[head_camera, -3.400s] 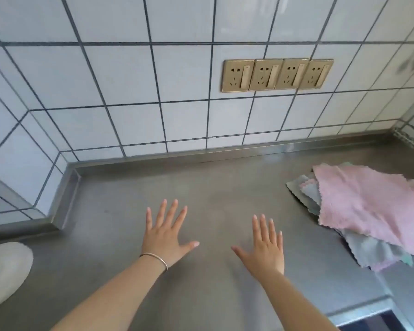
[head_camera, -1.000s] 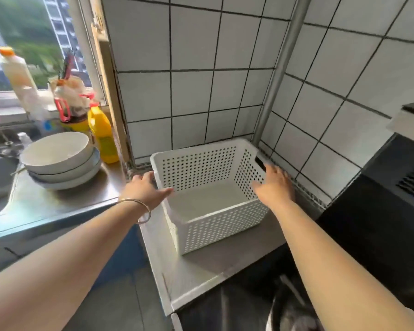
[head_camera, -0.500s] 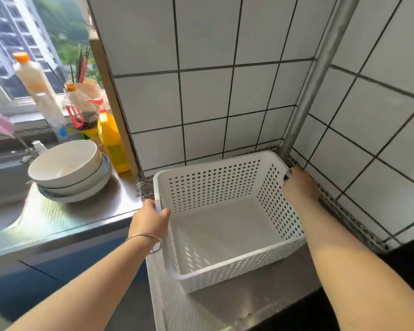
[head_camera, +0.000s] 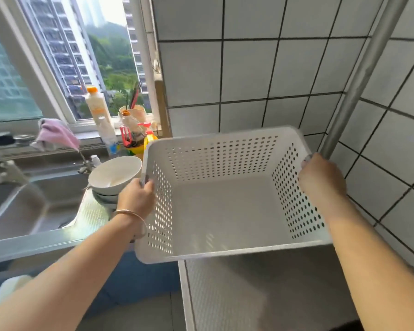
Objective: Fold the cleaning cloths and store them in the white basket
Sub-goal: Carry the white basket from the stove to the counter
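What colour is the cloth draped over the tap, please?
Pink; the cloth over the tap shows in the head view.

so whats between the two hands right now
In the head view, the white basket spans the gap: left hand grips its left wall, right hand its right. The basket is empty.

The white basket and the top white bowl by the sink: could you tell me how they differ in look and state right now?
The white basket is rectangular with perforated walls; the top bowl is round and solid. The basket is gripped at its side rims by the left hand and right hand and appears lifted off the counter; the bowl rests stacked on other bowls, untouched. Both are white, and the basket is empty.
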